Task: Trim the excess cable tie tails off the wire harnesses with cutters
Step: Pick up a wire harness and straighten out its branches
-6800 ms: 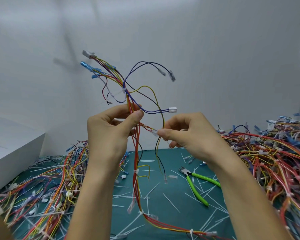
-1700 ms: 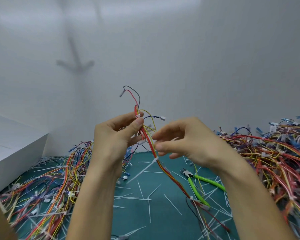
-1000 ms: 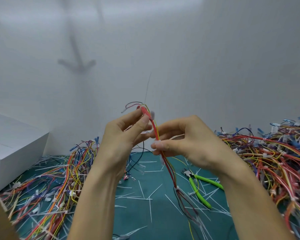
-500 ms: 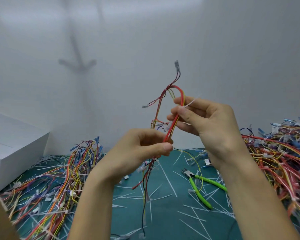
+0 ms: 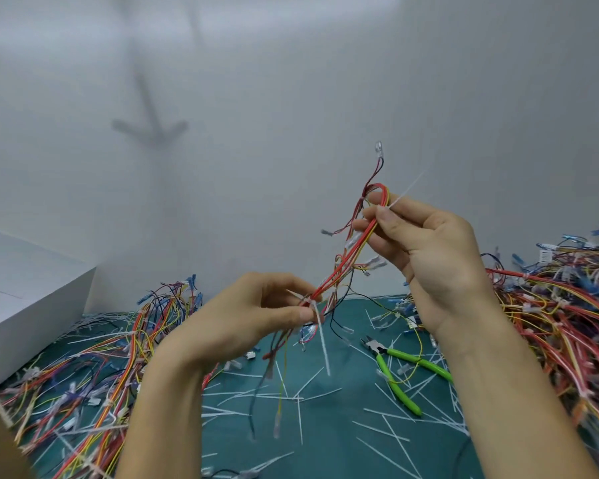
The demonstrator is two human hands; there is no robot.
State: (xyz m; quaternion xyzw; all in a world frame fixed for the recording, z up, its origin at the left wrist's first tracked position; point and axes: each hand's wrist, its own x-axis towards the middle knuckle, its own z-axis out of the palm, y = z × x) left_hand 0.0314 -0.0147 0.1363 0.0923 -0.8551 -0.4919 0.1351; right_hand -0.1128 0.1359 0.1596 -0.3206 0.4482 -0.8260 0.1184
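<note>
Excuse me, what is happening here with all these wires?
A person holds one wire harness up with both hands. The left hand pinches it low, at a cable tie whose long tail hangs uncut. The right hand grips the upper loop, where a second tail sticks out. The green cutters lie untouched on the teal mat among cut tails. More harnesses are heaped in a left pile and a right pile.

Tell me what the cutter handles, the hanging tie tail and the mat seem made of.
Cutters: bright green handles, smooth with slight sheen, likely plastic or rubber sleeves; dark head looks metal. Tie tail hanging from the wire harness: thin, translucent white, stiffly straight, probably nylon. Mat: flat matte teal, perhaps rubber or vinyl; hard to tell.
</note>
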